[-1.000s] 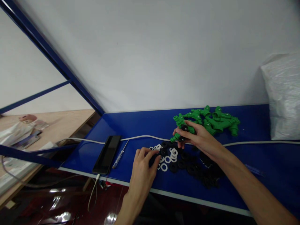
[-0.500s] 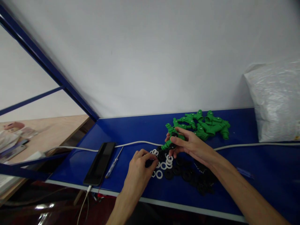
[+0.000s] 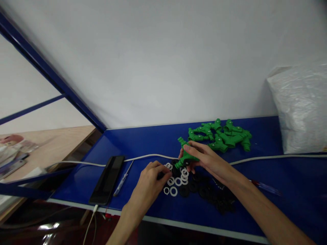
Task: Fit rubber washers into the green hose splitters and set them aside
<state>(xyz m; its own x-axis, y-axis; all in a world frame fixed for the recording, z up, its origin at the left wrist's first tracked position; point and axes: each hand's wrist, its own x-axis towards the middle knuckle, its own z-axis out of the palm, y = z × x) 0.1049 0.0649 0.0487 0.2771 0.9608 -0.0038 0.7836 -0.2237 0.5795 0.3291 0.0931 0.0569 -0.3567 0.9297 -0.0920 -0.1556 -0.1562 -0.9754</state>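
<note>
My right hand [image 3: 204, 157]: it is closed around one green branched fitting [image 3: 187, 156], which is tilted, close to the white rings [image 3: 184, 177].
My left hand [image 3: 151, 179]: fingers curled, thumb and forefinger tips near together beside these rings; I cannot tell if something small is between them.
Blue tabletop [image 3: 143, 143]: black rings [image 3: 193, 186] lie near the white ones, more green fittings [image 3: 231, 139] behind.

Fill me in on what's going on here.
A person's right hand holds a green fitting close to loose white rings and black rings on a blue table. The left hand is at the white rings, its fingertips close together; whether they grip anything is unclear. More green fittings lie piled behind.
</note>
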